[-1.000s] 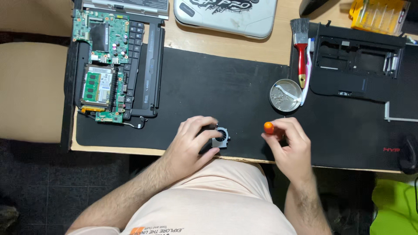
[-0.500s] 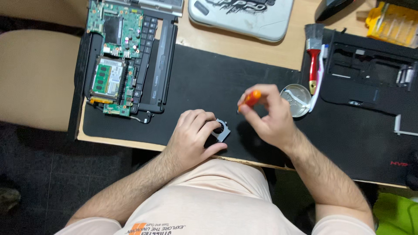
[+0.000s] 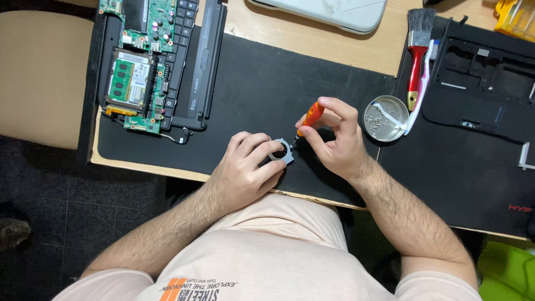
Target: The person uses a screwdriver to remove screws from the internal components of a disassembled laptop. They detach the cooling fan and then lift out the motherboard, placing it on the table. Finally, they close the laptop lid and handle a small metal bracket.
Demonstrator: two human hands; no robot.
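The left hand (image 3: 245, 167) covers most of the small grey part (image 3: 283, 151), so its full shape cannot be seen. The tip of the orange screwdriver (image 3: 310, 118) is too thin to tell if it touches the part. The right hand (image 3: 334, 142) hides some of the handle. The bits in the tin (image 3: 384, 118) are too tiny to tell apart. The top edge cuts off the green board (image 3: 147, 33), the white case (image 3: 329, 11) and the brush (image 3: 418, 44).
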